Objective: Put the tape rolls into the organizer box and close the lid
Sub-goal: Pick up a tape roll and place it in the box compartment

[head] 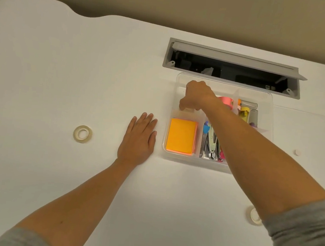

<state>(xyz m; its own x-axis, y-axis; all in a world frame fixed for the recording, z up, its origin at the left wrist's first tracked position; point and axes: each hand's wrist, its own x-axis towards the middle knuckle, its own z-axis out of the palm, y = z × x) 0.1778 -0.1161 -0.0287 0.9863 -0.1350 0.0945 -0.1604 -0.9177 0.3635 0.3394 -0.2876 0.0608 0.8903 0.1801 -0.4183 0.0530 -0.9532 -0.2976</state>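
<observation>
Scanning leftward first, I see a clear tape roll (82, 134) lying loose on the desk (44, 60): light, stiff, best pinched through its core. My left hand (138, 140) rests flat, fingers spread, holding nothing. My right hand (197, 96) reaches into the organizer box (270, 122), fingers curled; whether on something, I cannot tell. Another roll (254, 215) lies right. No readable writing.

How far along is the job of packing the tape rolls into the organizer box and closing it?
Done: a pink tape roll already sits in the organizer box. In hand: the right hand reaches into the back-left compartment; what its fingers hold is hidden. The left hand lies flat on the desk. Left: two clear tape rolls, left and right, then the lid.
</observation>
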